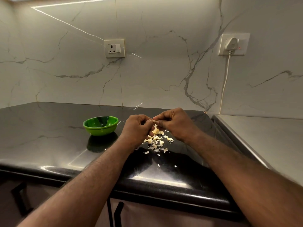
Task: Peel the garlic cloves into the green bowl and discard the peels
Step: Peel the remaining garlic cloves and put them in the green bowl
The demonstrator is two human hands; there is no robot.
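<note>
Looking down from my head, both my hands meet above the dark, glossy surface (49, 138), fingers curled inward and knuckles up. My left hand (137, 126) and my right hand (174, 123) pinch the same small pale garlic clove (154, 121) between their fingertips. It is held in the air just over the surface, and my fingers hide most of it, so I cannot tell how much skin it still wears. Directly beneath my hands lies a loose scatter of peels (157, 140), pale and papery, resting on the surface, with a few stray flakes nearer the front edge. The green bowl (100, 126) stands upright on the surface to the left of my left hand, near it but apart from it and from the peels; I cannot make out anything lying inside it. Behind everything rises a marble-veined wall with a socket (114, 48) above the bowl and, further right, a white plug (231, 44) whose cable (225, 82) hangs down. To my right runs a steel panel (265, 138).
</note>
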